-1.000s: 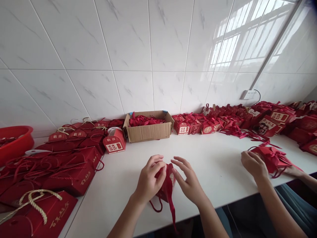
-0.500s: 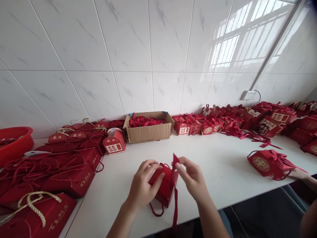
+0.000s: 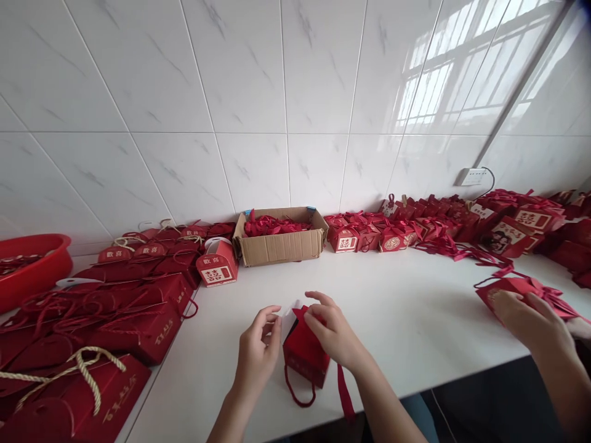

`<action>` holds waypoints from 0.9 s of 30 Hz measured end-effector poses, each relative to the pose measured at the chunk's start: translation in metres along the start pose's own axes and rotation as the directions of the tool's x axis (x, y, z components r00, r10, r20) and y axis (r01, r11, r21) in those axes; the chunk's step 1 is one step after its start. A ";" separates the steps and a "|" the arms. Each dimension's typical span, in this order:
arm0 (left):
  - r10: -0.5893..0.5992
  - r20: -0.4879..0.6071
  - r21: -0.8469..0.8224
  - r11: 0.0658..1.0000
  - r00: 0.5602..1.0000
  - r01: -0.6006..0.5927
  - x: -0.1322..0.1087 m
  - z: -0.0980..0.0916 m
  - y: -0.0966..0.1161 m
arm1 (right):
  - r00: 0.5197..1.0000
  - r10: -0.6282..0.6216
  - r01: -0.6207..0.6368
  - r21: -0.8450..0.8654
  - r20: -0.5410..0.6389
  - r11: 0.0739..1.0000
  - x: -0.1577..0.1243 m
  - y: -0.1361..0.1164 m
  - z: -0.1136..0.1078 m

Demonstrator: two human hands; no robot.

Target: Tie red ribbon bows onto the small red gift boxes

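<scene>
A small red gift box [image 3: 305, 351] stands on the white table with its top partly open. A flap with a white inner side [image 3: 290, 319] is raised on its left. My left hand [image 3: 261, 344] has thumb and fingers closed at the edge of that flap. Bent over the top of the box, my right hand [image 3: 333, 329] pinches near a pointed red piece; whether this is flap or ribbon I cannot tell. A dark red cord handle [image 3: 298, 400] loops down the near side. From behind my right wrist a red ribbon [image 3: 344, 394] hangs over the table edge.
A cardboard box [image 3: 281, 247] of red ribbons stands by the tiled wall, a red candy box [image 3: 217, 264] beside it. Larger red boxes [image 3: 152, 329] and a red basin [image 3: 55, 255] are at left. Another person's hand [image 3: 535, 320] touches a ribboned box [image 3: 512, 286] at right.
My left hand has moved from the box top to the raised flap, whose white side now shows. My right hand has come left over the box. The other person's hand now covers the ribboned box's front.
</scene>
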State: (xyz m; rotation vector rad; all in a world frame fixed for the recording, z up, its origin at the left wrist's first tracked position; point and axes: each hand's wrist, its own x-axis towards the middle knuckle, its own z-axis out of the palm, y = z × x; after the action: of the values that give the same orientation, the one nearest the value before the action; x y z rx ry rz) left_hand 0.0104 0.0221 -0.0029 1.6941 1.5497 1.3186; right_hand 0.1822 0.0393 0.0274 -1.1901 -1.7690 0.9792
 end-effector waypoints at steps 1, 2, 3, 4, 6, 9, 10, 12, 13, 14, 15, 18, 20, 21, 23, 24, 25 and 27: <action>-0.003 -0.002 0.000 1.000 1.000 0.003 -0.001 0.000 0.000 | 1.000 0.007 -0.007 -0.040 0.011 0.999 0.002 0.002 0.004; -0.005 -0.003 -0.001 1.000 1.000 0.005 -0.001 0.000 0.000 | 1.000 0.013 -0.011 -0.072 0.016 0.997 0.003 0.003 0.007; -0.003 -0.001 -0.005 1.000 1.000 0.003 -0.002 0.000 0.000 | 1.000 0.018 -0.016 -0.097 0.017 0.995 0.003 0.004 0.009; 0.000 0.004 -0.010 1.000 1.000 0.000 -0.003 0.000 0.000 | 1.000 0.022 -0.020 -0.116 0.019 0.993 0.004 0.004 0.011; 0.007 0.019 -0.024 1.000 1.000 -0.007 -0.004 0.001 0.001 | 0.999 0.029 -0.024 -0.142 0.029 0.990 0.005 0.004 0.014; 0.011 0.043 -0.058 0.998 0.999 -0.009 -0.006 0.002 0.003 | 0.999 0.037 -0.030 -0.178 0.038 0.984 0.007 0.005 0.017; 0.006 0.049 -0.077 0.997 0.999 -0.002 -0.006 0.002 0.004 | 0.999 0.038 -0.030 -0.189 0.038 0.982 0.007 0.005 0.018; -0.023 0.067 -0.119 0.992 0.997 0.031 -0.003 0.002 0.006 | 0.999 0.035 -0.026 -0.204 0.039 0.979 0.007 0.005 0.019; -0.047 0.087 -0.139 0.988 0.995 0.059 -0.001 0.003 0.007 | 0.999 0.031 -0.022 -0.208 0.042 0.978 0.007 0.005 0.019; -0.075 0.115 -0.157 0.983 0.990 0.093 0.002 0.003 0.007 | 0.999 0.026 -0.016 -0.211 0.045 0.977 0.006 0.005 0.019; -0.099 0.152 -0.171 0.977 0.983 0.125 0.006 0.004 0.007 | 0.999 0.021 -0.011 -0.213 0.048 0.977 0.006 0.005 0.019; -0.108 0.264 -0.183 0.970 0.959 0.159 0.016 0.005 0.008 | 0.999 0.012 -0.003 -0.210 0.044 0.978 0.005 0.004 0.017; -0.083 0.301 -0.177 0.974 0.950 0.141 0.022 0.005 0.009 | 0.999 0.012 -0.004 -0.204 0.042 0.979 0.004 0.004 0.016; -0.075 0.310 -0.171 0.976 0.948 0.133 0.023 0.005 0.010 | 0.999 0.012 -0.003 -0.200 0.044 0.980 0.004 0.004 0.016; -0.072 0.311 -0.144 0.982 0.948 0.122 0.026 0.004 0.010 | 0.999 0.008 0.001 -0.187 0.048 0.982 0.003 0.003 0.015; -0.072 0.298 -0.106 0.988 0.952 0.108 0.026 0.004 0.009 | 0.999 0.000 0.008 -0.177 0.042 0.984 0.003 0.003 0.015; -0.079 0.279 -0.021 0.996 0.957 0.089 0.027 0.004 0.007 | 1.000 -0.012 0.016 -0.167 0.023 0.986 0.003 0.003 0.014; -0.125 0.236 0.241 0.968 0.964 0.067 0.026 0.003 -0.002 | 0.997 -0.035 0.025 -0.143 -0.070 0.989 0.001 0.004 0.009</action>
State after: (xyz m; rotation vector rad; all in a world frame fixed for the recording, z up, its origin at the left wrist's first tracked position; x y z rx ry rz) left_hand 0.0093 0.0481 0.0027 1.8172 1.6601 0.8633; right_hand 0.1755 0.0393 0.0207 -1.2668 -1.8186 0.7938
